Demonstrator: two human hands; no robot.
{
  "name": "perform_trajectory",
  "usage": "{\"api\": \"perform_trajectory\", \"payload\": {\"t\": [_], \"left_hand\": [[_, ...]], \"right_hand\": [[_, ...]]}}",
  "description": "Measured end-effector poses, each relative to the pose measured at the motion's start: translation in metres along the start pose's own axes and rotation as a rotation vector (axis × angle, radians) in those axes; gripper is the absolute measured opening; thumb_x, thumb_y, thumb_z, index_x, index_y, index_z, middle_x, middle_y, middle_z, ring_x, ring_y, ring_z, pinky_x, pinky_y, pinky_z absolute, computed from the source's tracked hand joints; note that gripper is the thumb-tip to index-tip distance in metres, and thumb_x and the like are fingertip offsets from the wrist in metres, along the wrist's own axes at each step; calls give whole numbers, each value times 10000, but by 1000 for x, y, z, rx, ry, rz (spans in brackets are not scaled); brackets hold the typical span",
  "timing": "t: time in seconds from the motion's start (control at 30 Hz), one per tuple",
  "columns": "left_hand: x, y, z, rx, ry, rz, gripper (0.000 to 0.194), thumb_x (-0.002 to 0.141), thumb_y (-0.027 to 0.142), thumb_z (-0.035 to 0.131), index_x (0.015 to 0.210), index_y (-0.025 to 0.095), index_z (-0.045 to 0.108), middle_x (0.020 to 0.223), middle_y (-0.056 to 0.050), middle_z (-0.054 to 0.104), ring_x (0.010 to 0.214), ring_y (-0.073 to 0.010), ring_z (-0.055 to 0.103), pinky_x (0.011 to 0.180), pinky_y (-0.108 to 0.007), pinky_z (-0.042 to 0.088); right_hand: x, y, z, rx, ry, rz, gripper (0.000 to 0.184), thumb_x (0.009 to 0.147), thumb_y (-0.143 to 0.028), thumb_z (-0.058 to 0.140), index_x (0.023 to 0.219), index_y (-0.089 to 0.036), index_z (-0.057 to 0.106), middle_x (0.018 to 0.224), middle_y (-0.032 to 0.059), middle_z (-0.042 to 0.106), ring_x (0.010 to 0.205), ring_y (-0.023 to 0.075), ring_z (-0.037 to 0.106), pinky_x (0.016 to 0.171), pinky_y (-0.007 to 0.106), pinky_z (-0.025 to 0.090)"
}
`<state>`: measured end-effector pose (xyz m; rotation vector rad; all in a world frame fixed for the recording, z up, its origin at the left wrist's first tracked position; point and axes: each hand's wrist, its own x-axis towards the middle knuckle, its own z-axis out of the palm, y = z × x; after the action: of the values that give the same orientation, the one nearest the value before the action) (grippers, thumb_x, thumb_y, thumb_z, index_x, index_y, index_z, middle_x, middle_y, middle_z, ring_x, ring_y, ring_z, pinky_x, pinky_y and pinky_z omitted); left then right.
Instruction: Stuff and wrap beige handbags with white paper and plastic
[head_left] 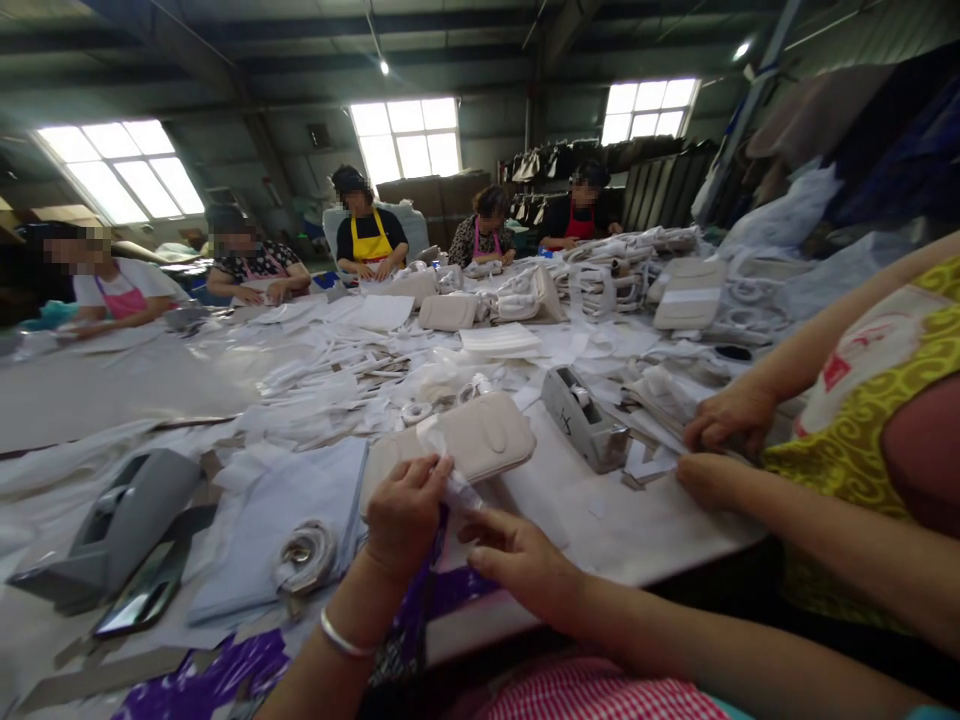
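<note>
A beige bag [487,435] lies flat on the table in front of me, with a white wrapping strip [432,436] around its middle. My left hand [405,505], with a silver bangle at the wrist, pinches the loose end of this strip at the bag's near edge. Just right of it, my right hand [521,560] has its curled fingers at the same thin, crumpled end; the fingertips are partly hidden. Purple plastic [457,590] lies below both hands. Left of the bag, a roll of tape [306,556] rests on a stack of pale sheets [262,520].
Grey tape dispensers stand left [127,520] and right [585,415] of the bag, with a phone [146,590] by the left one. A co-worker's hands [731,420] work close on my right. More wrapped bags [690,290] and paper scraps cover the table; several people sit opposite.
</note>
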<state>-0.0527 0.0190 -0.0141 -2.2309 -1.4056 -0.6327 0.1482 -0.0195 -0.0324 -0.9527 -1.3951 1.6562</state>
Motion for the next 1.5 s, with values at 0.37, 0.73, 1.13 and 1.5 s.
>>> {"api": "perform_trajectory", "payload": {"t": [0.37,0.73,1.13,1.5], "left_hand": [[34,-42,-12,-199,-33,-223,463,797,64,580,1188,268,721,1152,-14,735,1010,-231,684,823,-327,560],[-45,20,20,-184,-53,-18,480,807,20,583,1245,196,668,1120,-91,705,1005,-283,630,873,-440,562],[-30,-12,9,-762,-271,-217,277,957,351,544,1110,233,743,965,-73,696,873,-206,642,787,-333,511],[-40,-7,12,-988,-270,-399,334,994,414,497,1004,214,765,875,-51,705,815,-183,635,757,-310,489]], "right_hand": [[13,37,-83,-1311,119,-211,551,757,-207,707,1305,-227,654,1560,197,418,1407,415,400,1087,568,405],[21,24,-88,-1440,228,-102,271,870,-188,540,1060,-149,729,1186,177,695,1145,325,604,960,416,434],[-8,33,-72,-978,19,-114,340,928,-309,497,678,-194,697,746,56,709,719,194,659,684,299,455],[33,26,-15,-794,32,-233,419,754,-247,726,1162,-153,692,1045,114,745,938,271,675,845,379,515]]}}
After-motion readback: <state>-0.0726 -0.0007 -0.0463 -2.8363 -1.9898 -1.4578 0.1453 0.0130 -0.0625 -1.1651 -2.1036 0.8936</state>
